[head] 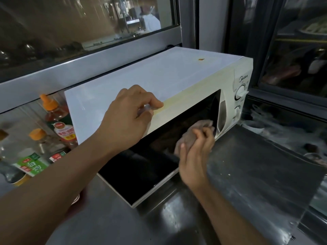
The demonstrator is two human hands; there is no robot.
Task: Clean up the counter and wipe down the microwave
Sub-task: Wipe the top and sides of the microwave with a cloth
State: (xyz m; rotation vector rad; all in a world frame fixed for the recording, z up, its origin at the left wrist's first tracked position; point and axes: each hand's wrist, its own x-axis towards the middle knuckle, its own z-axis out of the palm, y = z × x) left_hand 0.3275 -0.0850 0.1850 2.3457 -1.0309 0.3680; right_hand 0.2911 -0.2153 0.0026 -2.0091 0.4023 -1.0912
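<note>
Left forearm is extending from the lower left of the frame toward centre, its hand [131,110] lying knuckles-up with fingers curled under. Right forearm is rising from the lower right, its hand [196,156] gripping a bunched cloth [192,133].
</note>
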